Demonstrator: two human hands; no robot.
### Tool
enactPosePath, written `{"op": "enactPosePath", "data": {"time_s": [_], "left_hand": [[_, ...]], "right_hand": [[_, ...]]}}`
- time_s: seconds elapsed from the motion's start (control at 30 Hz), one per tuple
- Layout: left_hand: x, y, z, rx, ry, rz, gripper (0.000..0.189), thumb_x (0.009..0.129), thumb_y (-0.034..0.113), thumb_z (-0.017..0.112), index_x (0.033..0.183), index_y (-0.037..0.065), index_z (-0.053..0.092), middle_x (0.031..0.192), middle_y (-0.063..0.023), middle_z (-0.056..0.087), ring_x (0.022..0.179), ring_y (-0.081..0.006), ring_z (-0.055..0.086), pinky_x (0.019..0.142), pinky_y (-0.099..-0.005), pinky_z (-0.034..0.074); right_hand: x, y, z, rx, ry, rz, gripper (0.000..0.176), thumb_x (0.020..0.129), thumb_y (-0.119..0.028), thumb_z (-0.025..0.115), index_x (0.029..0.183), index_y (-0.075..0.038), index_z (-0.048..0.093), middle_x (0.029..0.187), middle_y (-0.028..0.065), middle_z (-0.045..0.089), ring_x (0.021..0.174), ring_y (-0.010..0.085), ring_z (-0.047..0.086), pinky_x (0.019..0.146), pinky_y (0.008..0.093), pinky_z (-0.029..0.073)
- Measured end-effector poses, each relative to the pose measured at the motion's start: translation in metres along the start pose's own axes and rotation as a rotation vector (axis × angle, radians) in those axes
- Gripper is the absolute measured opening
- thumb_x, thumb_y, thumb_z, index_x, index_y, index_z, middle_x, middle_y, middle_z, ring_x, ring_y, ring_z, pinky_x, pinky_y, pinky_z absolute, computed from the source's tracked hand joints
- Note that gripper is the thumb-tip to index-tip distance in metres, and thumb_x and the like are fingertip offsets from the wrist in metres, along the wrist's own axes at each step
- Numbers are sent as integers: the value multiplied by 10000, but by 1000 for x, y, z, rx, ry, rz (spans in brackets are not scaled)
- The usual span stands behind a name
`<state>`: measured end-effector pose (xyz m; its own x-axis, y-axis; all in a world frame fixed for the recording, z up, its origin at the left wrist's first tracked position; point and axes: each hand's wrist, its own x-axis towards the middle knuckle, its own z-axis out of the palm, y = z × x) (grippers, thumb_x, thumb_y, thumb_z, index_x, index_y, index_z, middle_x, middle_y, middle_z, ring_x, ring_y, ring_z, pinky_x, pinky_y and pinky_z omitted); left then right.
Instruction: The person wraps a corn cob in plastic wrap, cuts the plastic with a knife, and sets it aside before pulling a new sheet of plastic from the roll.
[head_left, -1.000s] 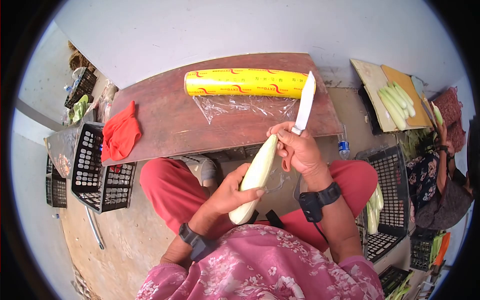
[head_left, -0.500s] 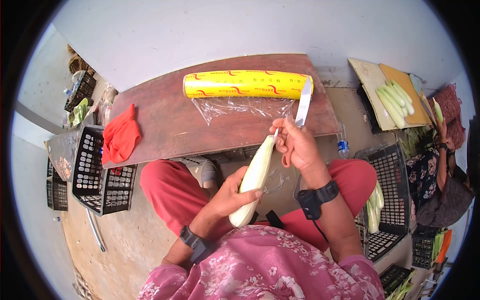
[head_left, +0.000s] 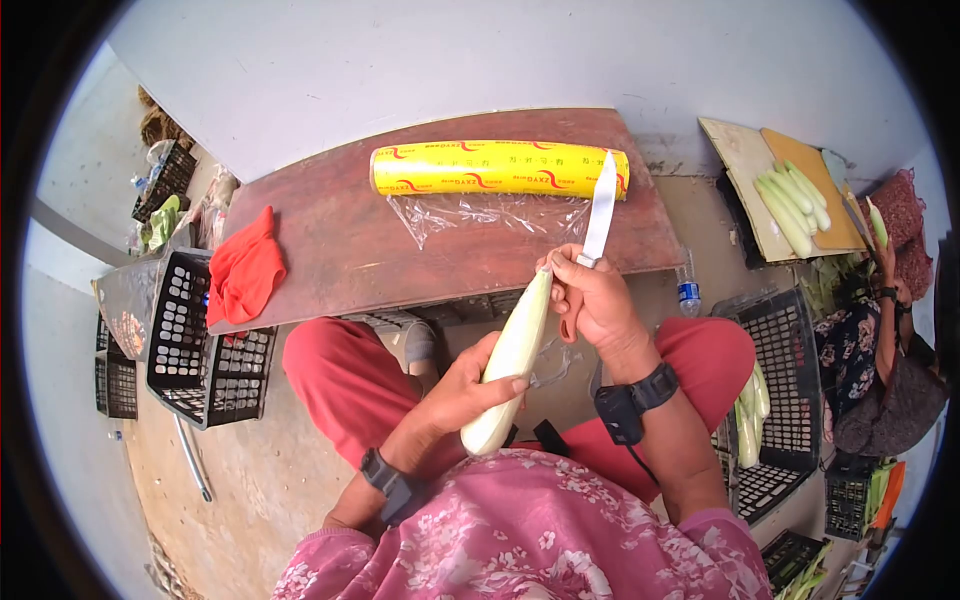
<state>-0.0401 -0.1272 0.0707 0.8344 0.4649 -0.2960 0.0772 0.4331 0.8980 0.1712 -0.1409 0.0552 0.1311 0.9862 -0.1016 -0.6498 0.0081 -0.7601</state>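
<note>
At centre, left hand [head_left: 465, 393] curls around gourd [head_left: 514, 350], right hand [head_left: 598, 300] clasps knife [head_left: 601, 212]

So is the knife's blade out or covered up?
Out: the knife shows its bare blade past the right hand, with part of its brown handle poking out below.

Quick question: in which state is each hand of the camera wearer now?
Left hand: closed around the pale green vegetable.
Right hand: closed, holding the knife, with thumb and finger at the vegetable's narrow end.
</note>
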Motion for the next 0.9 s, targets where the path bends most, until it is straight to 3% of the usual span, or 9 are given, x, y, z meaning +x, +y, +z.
{"op": "enactPosePath", "data": {"time_s": [0.13,0.23,0.4,0.63,0.73,0.83,0.9], "left_hand": [[1,0,0,63,-7,-20,567,769,202,655,1244,27,399,854,-89,570,706,-185,602,652,-301,506],[-1,1,-4,-101,-119,-19,508,783,199,659,1198,24,424,864,-71,572,722,-159,602,642,-284,504],[-3,0,1,-352,-164,-14,592,713,302,687,1154,-19,459,831,-112,562,641,-209,587,586,-307,486],[0,-3,1,-420,-203,-16,592,709,327,680,1134,-28,470,823,-115,553,631,-216,580,557,-310,478],[1,-5,0,-366,-142,-26,548,729,275,677,1142,-22,471,836,-115,563,664,-208,589,583,-320,491],[2,-2,4,-87,1,6,504,748,209,680,1147,-18,470,870,-107,577,705,-201,598,637,-327,499],[7,-9,4,307,120,176,517,750,200,695,1155,-19,461,889,-118,584,733,-206,605,667,-332,497]], "right_hand": [[4,7,-5,76,19,100,137,868,-151,570,884,-18,544,830,80,595,569,63,471,449,189,387],[-2,5,1,136,-44,103,202,865,-212,574,920,-19,552,853,84,600,572,59,470,441,183,380],[-10,-7,11,188,-121,143,333,858,-325,595,983,-19,561,895,83,597,558,65,463,446,180,384],[-7,-1,9,63,-131,-40,225,857,-218,615,869,5,586,836,75,570,550,72,462,479,183,402],[-6,-2,7,56,-77,-38,192,854,-178,619,834,10,585,809,72,569,561,69,464,478,186,402],[0,0,-3,46,-37,2,167,859,-162,615,831,-1,579,800,65,571,564,68,467,472,189,398],[2,0,-5,39,2,35,150,864,-151,610,834,-8,575,787,59,572,562,69,469,468,192,396]]}}
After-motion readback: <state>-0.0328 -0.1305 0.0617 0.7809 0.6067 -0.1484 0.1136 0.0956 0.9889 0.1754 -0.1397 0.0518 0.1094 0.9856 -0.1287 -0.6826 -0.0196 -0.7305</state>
